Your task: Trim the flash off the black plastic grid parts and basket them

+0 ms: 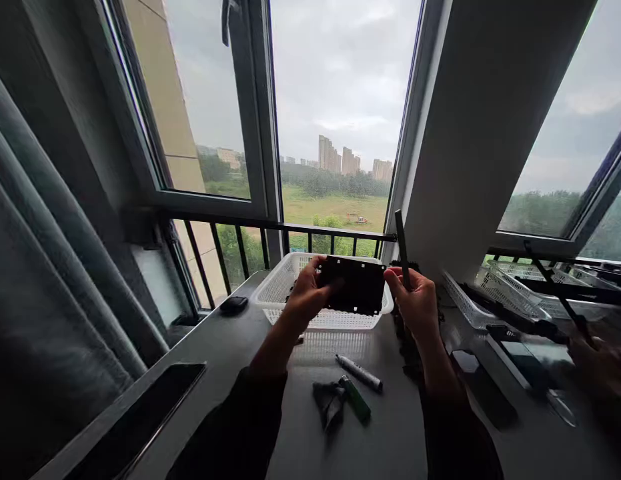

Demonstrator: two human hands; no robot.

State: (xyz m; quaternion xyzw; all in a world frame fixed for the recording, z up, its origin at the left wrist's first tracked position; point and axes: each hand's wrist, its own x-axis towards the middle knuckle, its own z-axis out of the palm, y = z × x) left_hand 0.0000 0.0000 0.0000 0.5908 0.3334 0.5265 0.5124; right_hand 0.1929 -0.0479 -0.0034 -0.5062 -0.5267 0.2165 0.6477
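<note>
My left hand (308, 291) grips a flat black rectangular plate (357, 287) by its left side, thumb across its face. Small light holes run along the plate's edges. Pinched in my right hand (414, 299) is a narrow dark bar (401, 240), standing almost upright. The right fingertips are close to the plate's right edge; whether they touch it I cannot tell. Behind and below the plate stands a white perforated plastic basket (270, 297), its contents mostly hidden. On the table nearer to me lie a grey marker pen (359, 372), a green lighter-like object (357, 401) and a crumpled dark piece (330, 403).
A dark phone-like slab (140, 417) and a small black object (234, 305) lie on the left of the table. Dark parts (407, 343) lie right of the basket. Farther right are another person's hands (597, 363), more white baskets (470, 300) and a dark phone-like object (483, 387).
</note>
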